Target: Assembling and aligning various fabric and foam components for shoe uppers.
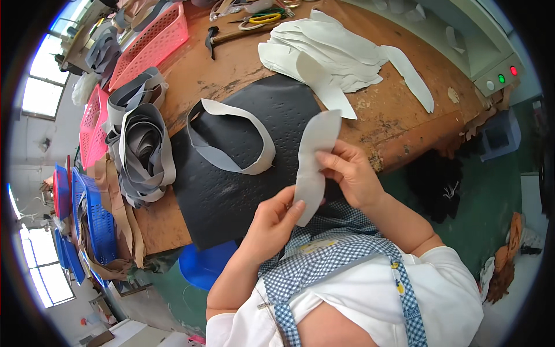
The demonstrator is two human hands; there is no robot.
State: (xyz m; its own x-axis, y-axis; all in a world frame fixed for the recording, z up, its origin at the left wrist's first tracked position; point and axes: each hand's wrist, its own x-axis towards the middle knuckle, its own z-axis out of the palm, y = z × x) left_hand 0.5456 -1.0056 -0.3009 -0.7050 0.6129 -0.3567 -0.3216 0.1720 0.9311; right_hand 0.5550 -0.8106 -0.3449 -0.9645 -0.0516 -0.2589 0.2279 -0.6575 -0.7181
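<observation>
Between both hands I hold up a flat white cut piece (317, 141) with wavy edges, above the near right part of a black mat (231, 194). My left hand (273, 222) pinches its lower end between thumb and fingers. Higher up, my right hand (350, 172) grips its right edge, thumb on the face toward me. A grey and white band (260, 136), curved into a loop, lies on the mat left of my hands. Beyond the mat is a loose pile of similar white pieces (324, 49), with one strip (409, 78) sticking out to the right.
Rolled grey bands (144, 147) are heaped at the table's left, beside pink baskets (147, 43). A hammer (237, 36) and yellow-handled scissors (263, 21) lie at the far side. A blue basket (95, 214) stands at left. A machine with lit buttons (502, 78) is at far right.
</observation>
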